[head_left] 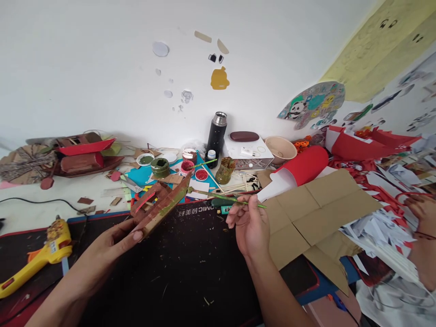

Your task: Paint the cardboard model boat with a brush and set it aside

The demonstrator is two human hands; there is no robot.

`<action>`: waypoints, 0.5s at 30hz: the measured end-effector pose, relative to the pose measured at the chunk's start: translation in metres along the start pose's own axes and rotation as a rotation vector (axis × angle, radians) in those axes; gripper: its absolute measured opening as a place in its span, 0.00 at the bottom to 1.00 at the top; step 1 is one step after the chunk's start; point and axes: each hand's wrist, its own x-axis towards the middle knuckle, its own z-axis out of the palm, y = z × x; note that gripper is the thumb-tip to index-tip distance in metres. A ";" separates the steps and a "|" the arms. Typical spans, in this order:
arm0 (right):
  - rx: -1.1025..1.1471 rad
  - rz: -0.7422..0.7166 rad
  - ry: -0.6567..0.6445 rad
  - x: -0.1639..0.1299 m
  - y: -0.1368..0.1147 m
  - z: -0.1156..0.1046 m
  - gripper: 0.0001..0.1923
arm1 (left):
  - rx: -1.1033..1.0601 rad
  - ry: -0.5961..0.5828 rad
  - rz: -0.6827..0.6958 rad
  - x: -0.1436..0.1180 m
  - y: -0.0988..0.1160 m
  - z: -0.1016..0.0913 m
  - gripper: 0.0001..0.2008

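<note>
While held, cardboard model (160, 204), brush (225, 197); green paint in jar (160, 166)

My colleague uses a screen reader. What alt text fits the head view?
Over a black mat, the left hand holds a cardboard model while the right hand touches a green brush to its edge. Paint pots, a flask and a glue gun clutter the table.

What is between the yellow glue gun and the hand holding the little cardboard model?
In the head view, only bare black desk mat lies between the yellow plastic glue gun and the left hand holding the brown cardboard model; tiny specks dot it.
</note>
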 end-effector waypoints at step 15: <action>-0.045 0.061 -0.117 -0.010 0.006 0.003 0.28 | -0.011 -0.031 0.007 -0.001 0.002 0.000 0.49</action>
